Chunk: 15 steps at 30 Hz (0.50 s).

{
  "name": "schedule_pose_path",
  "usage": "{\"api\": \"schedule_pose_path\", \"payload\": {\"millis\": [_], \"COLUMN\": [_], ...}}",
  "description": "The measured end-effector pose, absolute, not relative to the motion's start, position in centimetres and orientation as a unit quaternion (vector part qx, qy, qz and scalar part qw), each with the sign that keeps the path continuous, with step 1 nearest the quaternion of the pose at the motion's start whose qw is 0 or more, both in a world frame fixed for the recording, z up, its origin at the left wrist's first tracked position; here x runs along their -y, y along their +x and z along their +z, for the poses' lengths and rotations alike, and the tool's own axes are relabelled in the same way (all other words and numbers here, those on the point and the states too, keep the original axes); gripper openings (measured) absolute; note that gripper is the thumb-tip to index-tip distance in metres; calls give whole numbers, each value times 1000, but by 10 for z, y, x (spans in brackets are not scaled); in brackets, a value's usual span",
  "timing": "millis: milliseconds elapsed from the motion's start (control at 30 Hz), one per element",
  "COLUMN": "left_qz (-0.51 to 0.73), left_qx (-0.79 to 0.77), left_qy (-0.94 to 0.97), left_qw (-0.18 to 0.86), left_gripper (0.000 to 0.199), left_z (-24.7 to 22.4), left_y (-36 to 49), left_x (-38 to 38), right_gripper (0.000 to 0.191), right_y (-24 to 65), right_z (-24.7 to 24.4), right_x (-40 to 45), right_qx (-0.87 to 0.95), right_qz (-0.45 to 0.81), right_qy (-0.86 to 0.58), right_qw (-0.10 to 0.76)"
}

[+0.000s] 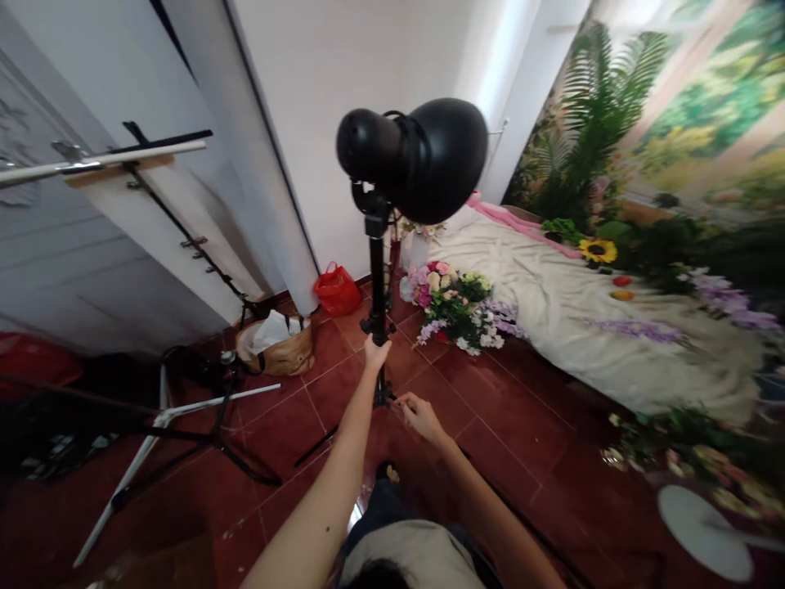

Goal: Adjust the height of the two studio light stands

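Note:
A black studio lamp (423,159) tops a black light stand (379,278) in the middle of the view, its wide reflector facing right. My left hand (376,354) is wrapped round the stand's pole, just below a clamp collar. Lower down and to the right, my right hand (417,411) has its thumb and index finger pinched at a small knob (388,397) on the stand. The stand's base is partly hidden below my hands.
To the left are a wicker basket (285,348), a red bag (337,288) and white and black tripod legs (144,466). Flowers (457,307) lie right of the stand beside a cream-draped platform (540,303). A round white disc (705,532) is at the lower right.

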<state>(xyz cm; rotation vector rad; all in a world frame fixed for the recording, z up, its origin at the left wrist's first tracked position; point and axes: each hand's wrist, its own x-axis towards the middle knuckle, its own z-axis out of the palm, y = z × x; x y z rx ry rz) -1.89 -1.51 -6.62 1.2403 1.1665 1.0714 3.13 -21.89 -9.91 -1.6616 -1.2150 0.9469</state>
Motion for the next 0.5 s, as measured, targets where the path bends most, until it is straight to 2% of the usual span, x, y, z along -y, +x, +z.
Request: {"api": "schedule_pose_path", "payload": {"millis": [133, 267, 400, 500], "left_qz": [452, 401, 334, 303], "left_qx": [-516, -589, -677, -715], "left_qy": [547, 563, 574, 556], "left_qw": [481, 418, 318, 296], "left_gripper": [23, 29, 45, 39], "left_z": [-50, -38, -50, -72], "left_y": [-11, -8, -3, 17], "left_x": [24, 35, 63, 115], "right_gripper": [36, 37, 40, 40], "right_y": [68, 121, 163, 180], "right_z": [-107, -120, -137, -149], "right_x": [294, 403, 536, 636], "right_qx": [416, 270, 94, -23], "right_qz": [375, 302, 217, 158], "right_qy": [-693, -753, -764, -740], "right_qw": [453, 519, 600, 653]}}
